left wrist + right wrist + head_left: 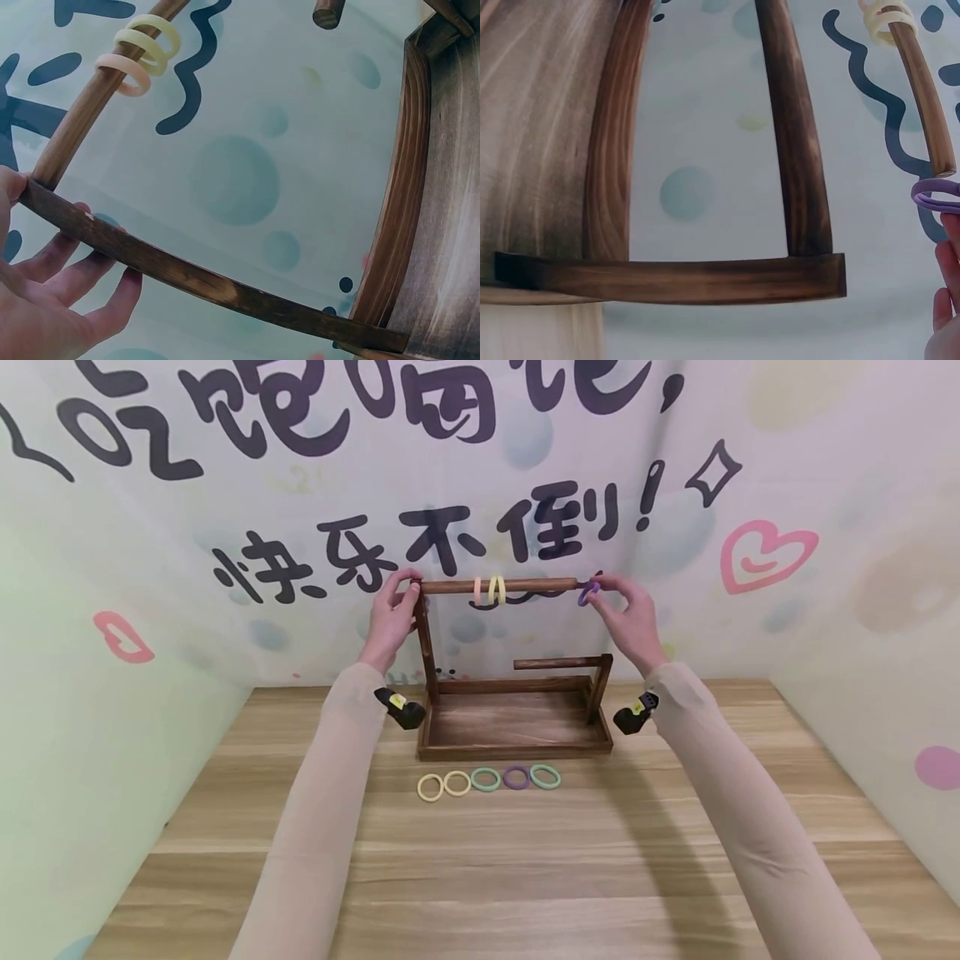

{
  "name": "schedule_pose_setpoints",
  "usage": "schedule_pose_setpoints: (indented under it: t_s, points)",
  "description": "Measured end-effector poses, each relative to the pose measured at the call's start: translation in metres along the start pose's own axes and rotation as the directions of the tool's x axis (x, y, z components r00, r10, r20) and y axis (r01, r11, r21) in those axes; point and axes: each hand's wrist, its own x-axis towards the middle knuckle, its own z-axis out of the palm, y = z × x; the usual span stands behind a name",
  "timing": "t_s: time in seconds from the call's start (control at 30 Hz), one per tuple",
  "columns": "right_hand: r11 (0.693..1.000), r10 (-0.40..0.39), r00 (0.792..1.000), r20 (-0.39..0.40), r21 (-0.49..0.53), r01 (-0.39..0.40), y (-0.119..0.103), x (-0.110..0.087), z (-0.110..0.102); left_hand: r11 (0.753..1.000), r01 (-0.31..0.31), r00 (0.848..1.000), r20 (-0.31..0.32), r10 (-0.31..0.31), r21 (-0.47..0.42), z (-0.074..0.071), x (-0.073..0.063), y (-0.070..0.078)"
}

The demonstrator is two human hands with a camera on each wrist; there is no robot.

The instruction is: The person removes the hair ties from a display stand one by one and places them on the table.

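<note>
Just beyond the free right end of the wooden rod (pixel 536 585), which runs left to right, a purple ring (pixel 932 184) sits pinched in my right hand (pixel 632 620), nearer that tip; my left hand (pixel 390 622) grips the post (pixel 426 643) at the opposite end.

Facing you past the light-brown wood-grain tabletop (pixel 480 877) is a whitish wall (pixel 315 639) printed with large dark Chinese characters (pixel 161 443) and pale blue round spots (pixel 528 439), while a pale green-tinted wall (pixel 82 760) stands at your left.

Five rings (pixel 486 789) before the rack (pixel 514 752)
</note>
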Motion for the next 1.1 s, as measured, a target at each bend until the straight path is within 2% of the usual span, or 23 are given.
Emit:
schedule_pose_setpoints:
  t_s: [0.23, 0.53, 0.8, 0.9, 1.1]
  points:
    - [1.0, 0.001, 1.0, 0.012, 0.01, -0.001, 0.004, -0.017, -0.005, 0.999, -0.001, 1.0, 0.021, 0.0, 0.039, -0.006, 0.0, -0.002]
    - [1.0, 0.025, 1.0, -0.005, 0.014, -0.025, 0.01, -0.027, -0.018, 0.999, -0.008, 1.0, 0.021, 0.007, 0.051, -0.005, -0.001, 0.002]
    - [0.997, 0.014, 0.997, 0.077, 0.08, -0.02, -0.02, -0.048, -0.029, 0.999, -0.016, 0.999, 0.033, 0.015, 0.048, -0.006, 0.0, 0.001]
    - [0.994, 0.016, 0.995, 0.099, 0.106, -0.026, -0.021, -0.053, -0.032, 0.999, -0.01, 0.999, 0.037, 0.009, 0.031, -0.006, 0.002, 0.001]
    - [0.992, 0.045, 0.993, 0.107, 0.115, -0.057, 0.002, -0.055, -0.037, 1.0, 0.013, 0.999, 0.042, -0.014, 0.027, -0.007, 0.003, 0.001]
